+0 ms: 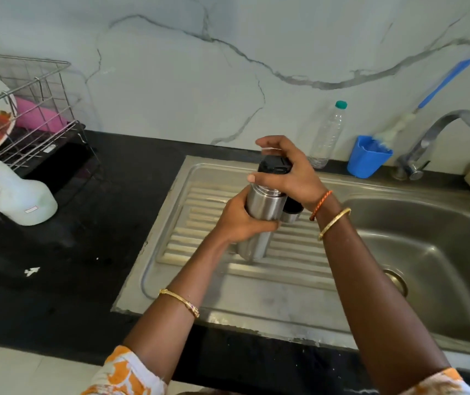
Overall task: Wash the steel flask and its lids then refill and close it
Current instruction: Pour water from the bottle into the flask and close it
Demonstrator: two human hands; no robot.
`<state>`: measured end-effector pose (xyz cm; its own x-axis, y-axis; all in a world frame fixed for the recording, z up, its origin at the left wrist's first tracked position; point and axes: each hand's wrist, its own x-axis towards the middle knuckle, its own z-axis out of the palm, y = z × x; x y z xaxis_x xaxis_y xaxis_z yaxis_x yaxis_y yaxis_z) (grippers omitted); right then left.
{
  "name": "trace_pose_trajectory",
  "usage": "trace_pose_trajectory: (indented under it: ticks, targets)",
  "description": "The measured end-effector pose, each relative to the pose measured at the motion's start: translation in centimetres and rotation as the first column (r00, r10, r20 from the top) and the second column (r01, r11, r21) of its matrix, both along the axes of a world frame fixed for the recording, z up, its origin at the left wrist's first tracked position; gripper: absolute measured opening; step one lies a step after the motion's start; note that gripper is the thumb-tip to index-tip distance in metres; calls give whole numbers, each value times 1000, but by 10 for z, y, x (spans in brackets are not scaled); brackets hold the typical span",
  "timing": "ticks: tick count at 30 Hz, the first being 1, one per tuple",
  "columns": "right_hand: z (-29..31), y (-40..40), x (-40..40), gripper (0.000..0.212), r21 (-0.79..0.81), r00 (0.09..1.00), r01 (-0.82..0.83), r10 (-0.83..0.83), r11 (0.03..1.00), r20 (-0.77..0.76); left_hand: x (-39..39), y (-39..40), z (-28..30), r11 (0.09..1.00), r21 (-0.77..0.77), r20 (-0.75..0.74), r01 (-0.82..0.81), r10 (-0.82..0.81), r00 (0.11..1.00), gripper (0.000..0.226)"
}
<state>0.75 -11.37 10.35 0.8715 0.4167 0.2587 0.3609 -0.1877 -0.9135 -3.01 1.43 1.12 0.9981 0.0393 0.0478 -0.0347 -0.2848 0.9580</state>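
The steel flask [261,208] stands upright over the ribbed drainboard [222,269] of the sink. My left hand [238,220] grips its body around the middle. On its mouth sits a black inner lid [273,164], and my right hand [285,169] holds that lid from above with thumb and fingers curled round it. Just behind the flask, under my right wrist, a steel outer cap [292,212] with a dark inside rests on the drainboard.
The sink basin [427,252] with its drain lies at right, the tap [439,138] behind it. A clear plastic bottle [326,135] and a blue cup [366,156] holding a brush stand at the wall. A dish rack [28,115] and white jug [20,195] occupy the black counter at left.
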Motion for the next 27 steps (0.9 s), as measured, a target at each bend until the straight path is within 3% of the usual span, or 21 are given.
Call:
trace_pose_trajectory:
  ticks: [4,9,15,18,23,27]
  targets:
    - [-5,12,4,34,95,997,-74,74,993,5,2,3,6,1000,-22,-25,15,-16,1000,54]
    - [-17,36,-3,23,124,979,189,-197,974,57,-4,-10,-1,974,-134,-22,-185,184,983,59]
    - [-17,49,-7,15,111,895,437,-444,893,42,-13,-33,8,906,19,-54,-424,424,904,49]
    - [-15,51,-9,17,101,853,511,-518,854,65,-18,-44,15,878,5,-35,-478,478,878,45]
    - [-7,49,-12,30,20,786,609,-607,793,122,-21,-64,31,795,-73,-50,-603,600,798,85]
    - [-4,47,-9,32,-26,763,640,-630,768,145,-17,-70,28,768,126,29,-629,631,776,40]
